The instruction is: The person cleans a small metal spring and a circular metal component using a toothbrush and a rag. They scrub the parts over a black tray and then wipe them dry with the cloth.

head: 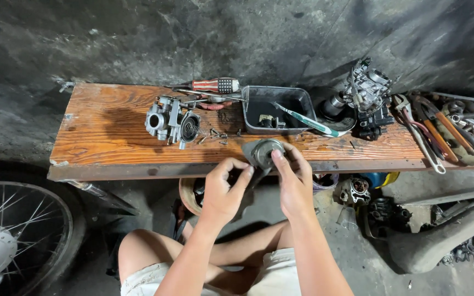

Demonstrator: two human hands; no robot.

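Round grey metal part (265,152), partly hidden by fingers, is pinched between left hand (223,192) and right hand (294,183); its underside is unseen.

A rough, dark grey concrete wall (138,38) runs behind the work area, stained and uneven, unlit along its upper part. Against it stands a worn wooden plank bench (111,131), orange-brown, with a chipped front edge and a dark metal strip beneath. The floor (357,257) is grimy grey concrete, littered with greasy parts under the bench. A spoked wheel (12,235) leans at the lower left. Light is dim and falls from above, brightest on the bench top.
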